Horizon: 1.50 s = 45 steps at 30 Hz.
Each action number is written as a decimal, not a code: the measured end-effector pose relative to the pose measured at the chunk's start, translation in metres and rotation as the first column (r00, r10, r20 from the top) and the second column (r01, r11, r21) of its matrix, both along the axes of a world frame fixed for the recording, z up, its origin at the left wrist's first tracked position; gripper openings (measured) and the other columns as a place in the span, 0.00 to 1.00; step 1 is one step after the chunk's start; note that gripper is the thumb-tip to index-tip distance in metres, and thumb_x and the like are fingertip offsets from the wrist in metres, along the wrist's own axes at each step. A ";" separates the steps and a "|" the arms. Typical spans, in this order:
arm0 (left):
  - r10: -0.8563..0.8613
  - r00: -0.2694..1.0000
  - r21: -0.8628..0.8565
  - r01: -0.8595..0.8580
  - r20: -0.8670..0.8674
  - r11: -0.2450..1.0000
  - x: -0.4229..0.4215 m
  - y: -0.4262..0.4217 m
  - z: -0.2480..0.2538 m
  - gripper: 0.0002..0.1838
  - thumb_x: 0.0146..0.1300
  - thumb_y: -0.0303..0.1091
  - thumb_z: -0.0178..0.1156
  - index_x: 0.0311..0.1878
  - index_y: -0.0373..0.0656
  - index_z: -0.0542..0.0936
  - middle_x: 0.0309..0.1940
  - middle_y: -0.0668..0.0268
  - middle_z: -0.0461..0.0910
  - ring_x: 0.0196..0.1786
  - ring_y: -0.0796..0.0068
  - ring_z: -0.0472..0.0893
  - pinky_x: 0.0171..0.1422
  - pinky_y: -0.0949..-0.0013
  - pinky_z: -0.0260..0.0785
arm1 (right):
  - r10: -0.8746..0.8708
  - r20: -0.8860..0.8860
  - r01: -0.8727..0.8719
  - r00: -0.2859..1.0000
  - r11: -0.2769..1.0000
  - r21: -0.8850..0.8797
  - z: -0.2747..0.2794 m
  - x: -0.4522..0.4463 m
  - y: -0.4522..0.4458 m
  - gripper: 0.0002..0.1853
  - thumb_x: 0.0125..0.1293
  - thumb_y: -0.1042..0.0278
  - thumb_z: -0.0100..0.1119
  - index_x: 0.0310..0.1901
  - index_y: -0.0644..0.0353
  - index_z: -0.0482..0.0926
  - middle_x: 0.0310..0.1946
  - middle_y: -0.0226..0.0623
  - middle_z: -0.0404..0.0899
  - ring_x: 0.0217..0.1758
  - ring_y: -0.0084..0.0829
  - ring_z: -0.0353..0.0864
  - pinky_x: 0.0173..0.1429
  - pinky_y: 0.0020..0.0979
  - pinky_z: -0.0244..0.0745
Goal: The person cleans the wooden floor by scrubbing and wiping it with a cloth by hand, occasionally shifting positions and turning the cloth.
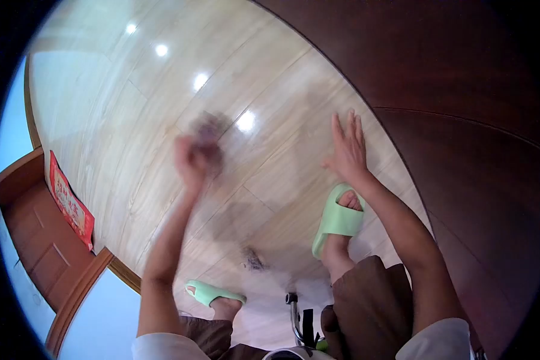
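From where I stand, the left hand (191, 161), left of centre in the frame, has its fingers bent around a purplish-grey clump (210, 133); blur hides the clump's exact shape and how tightly it is gripped, and I cannot tell whether it touches the floor. The right hand (349, 150), right of centre, holds nothing, its fingers stretched out and its thumb set wide; it is near the curved edge of a dark red-brown surface (462, 78).

Pale wood-look floor (144, 120) lies beneath both hands, glossy, with seams running aslant and lamp reflections in the upper left and centre; a small grey tuft (253, 259) lies on it, low and just left of the middle. Two light-green slippers (336, 225) are on the person's feet, one below the right hand, the other at lower left; a chrome leg (294, 315) stands between them, bottom centre.

The floor spreads widest toward the upper left; the dark edge bounds it in a long curve along the right; a red mat (72, 198), a brown door (39, 234) and wooden trim (81, 294) bound it at left.
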State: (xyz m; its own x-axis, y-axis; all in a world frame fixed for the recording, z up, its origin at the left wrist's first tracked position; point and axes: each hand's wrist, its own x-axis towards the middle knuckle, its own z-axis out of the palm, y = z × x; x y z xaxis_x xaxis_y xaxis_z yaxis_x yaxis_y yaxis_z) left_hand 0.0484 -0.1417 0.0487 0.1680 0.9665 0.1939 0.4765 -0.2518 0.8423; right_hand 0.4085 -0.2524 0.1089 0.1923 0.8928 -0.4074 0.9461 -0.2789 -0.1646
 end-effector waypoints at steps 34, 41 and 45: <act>-0.021 0.944 -0.540 0.207 0.330 0.816 0.097 -0.042 0.039 0.23 0.55 0.25 0.64 0.57 0.40 0.77 0.45 0.62 0.80 0.50 0.64 0.78 0.55 0.61 0.71 | 0.510 -0.073 -0.471 0.857 0.833 0.290 0.028 -0.095 0.044 0.35 0.59 0.72 0.59 0.70 0.60 0.63 0.63 0.42 0.70 0.61 0.43 0.74 0.64 0.44 0.70; 0.260 0.871 -0.001 -0.286 -0.417 0.958 -0.015 -0.038 0.001 0.24 0.67 0.35 0.56 0.65 0.37 0.73 0.67 0.49 0.69 0.69 0.50 0.66 0.74 0.53 0.56 | 0.394 -0.170 -0.316 0.903 0.878 0.360 0.018 -0.066 0.126 0.19 0.62 0.76 0.51 0.48 0.40 0.85 0.40 0.40 0.80 0.47 0.46 0.79 0.52 0.44 0.77; 0.256 0.847 0.072 -0.252 -0.465 0.965 -0.018 -0.044 -0.003 0.26 0.68 0.38 0.57 0.68 0.38 0.72 0.69 0.51 0.68 0.70 0.52 0.66 0.74 0.54 0.55 | 0.251 0.130 -0.283 0.959 0.872 0.400 0.005 -0.046 0.240 0.23 0.64 0.75 0.48 0.56 0.36 0.82 0.42 0.39 0.79 0.49 0.45 0.79 0.55 0.44 0.76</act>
